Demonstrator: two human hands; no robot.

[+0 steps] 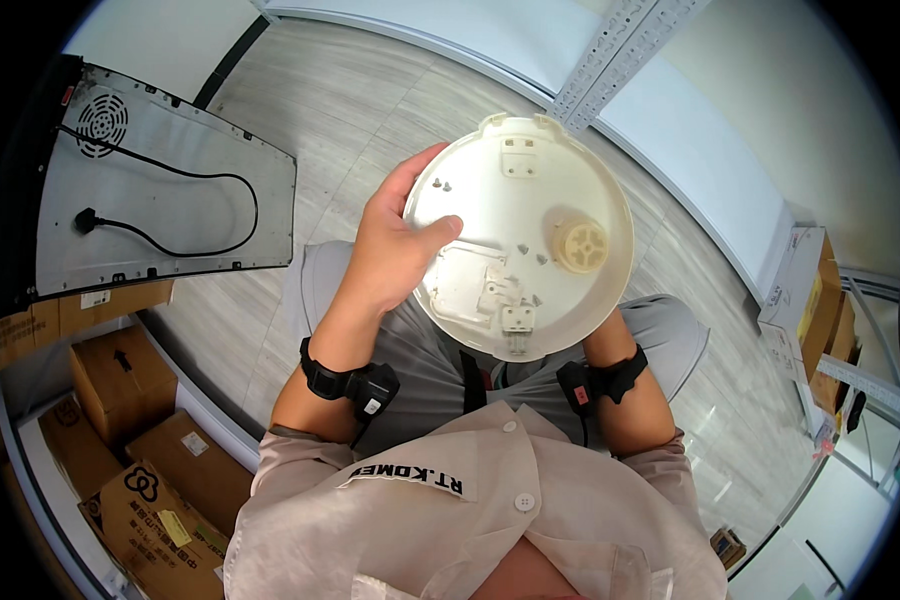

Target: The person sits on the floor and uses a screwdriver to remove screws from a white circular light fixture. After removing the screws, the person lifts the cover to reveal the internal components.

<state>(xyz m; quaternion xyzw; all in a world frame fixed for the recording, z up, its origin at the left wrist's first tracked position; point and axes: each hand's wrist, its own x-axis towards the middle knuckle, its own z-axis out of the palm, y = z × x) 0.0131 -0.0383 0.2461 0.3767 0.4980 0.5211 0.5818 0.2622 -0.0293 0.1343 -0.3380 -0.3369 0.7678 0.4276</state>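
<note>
My left hand [410, 235] is closed on the left rim of a round, shallow, cream plastic cover [515, 210], with the thumb lying on its inner face. My right forearm [615, 350] reaches up under the cover's lower right side, which hides the right hand and its fingers. Inside the cover lies or sits a yellowed round cap [580, 246] with a spoked top. Several small metal screws [523, 249] are scattered on the inner face. Moulded plates show near the bottom, beside a small white bracket [517, 318], and the whole cover hangs above my lap.
At the left stands a metal appliance [170, 170] with a vent and a black power cord [255, 195]. Cardboard boxes [120, 375] sit on a shelf at lower left. A perforated metal post [620, 60] rises ahead, and an open carton [805, 300] is at right.
</note>
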